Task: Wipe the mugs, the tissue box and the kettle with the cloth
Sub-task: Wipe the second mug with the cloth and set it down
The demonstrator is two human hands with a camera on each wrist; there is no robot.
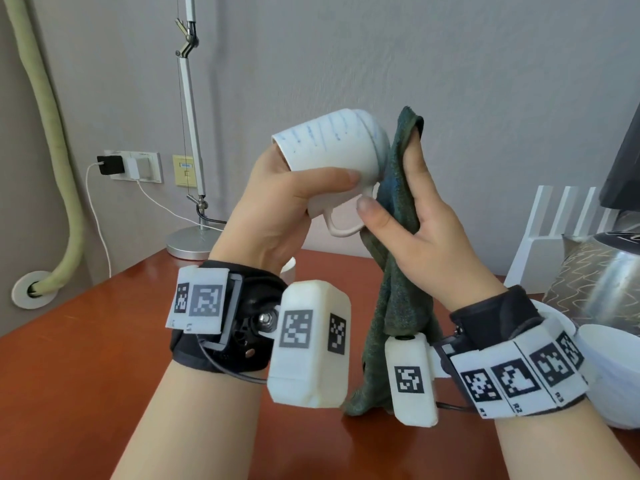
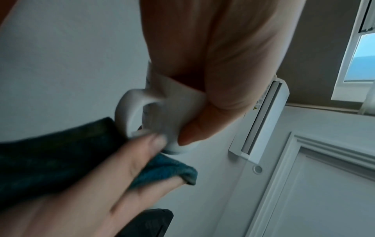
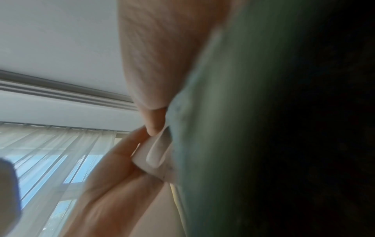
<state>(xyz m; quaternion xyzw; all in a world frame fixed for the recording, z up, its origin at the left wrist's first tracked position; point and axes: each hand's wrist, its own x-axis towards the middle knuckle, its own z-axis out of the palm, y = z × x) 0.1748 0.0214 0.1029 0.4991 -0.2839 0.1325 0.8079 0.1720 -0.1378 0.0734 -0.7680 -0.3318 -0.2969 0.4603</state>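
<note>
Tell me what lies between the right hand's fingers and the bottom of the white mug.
A dark green terry cloth, draped over the fingers of the right hand and pressed to the base of the white ceramic mug. The head view shows it.

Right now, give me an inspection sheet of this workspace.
Surface: red-brown wooden table, glossy.
Job's things: white mug tilted in the air, handle down; green cloth against its base; kettle and patterned tissue box at right.
Clutter: lamp base; white rack; white vessel, partly cut off.
Hands: left hand grips the mug; right hand holds the cloth.
Cables: white leads from the charger at the wall socket.
Surroundings: grey wall; green hose.
</note>
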